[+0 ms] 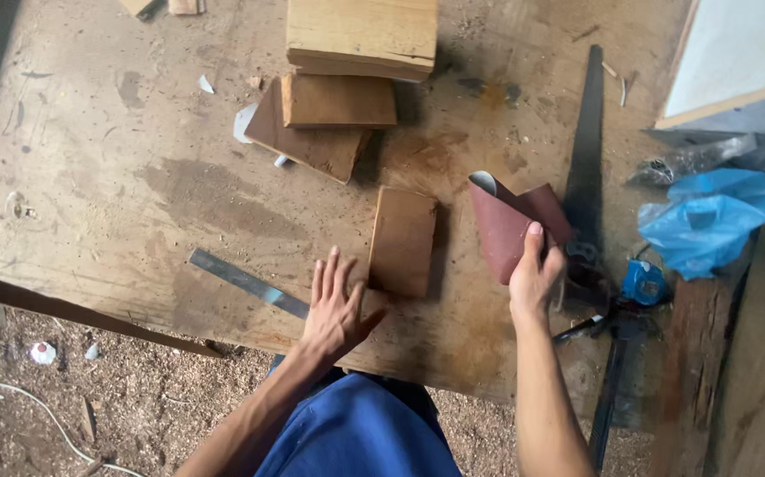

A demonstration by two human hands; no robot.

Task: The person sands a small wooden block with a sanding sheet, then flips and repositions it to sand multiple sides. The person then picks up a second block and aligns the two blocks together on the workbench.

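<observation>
- The right hand (534, 278) pinches a curled sheet of reddish sandpaper (510, 221), thumb on its face, fingers behind; the sheet is lifted off the workbench (135, 177) near its front edge.
- The left hand (336, 309) lies flat with fingers spread, holding nothing; its thumb touches the lower corner of a small wooden block (403, 240).
- A metal ruler (245, 283) lies just left of that hand; a handsaw (587, 159) lies towards the right edge; more wood pieces (334, 110) sit towards the far edge.
</observation>
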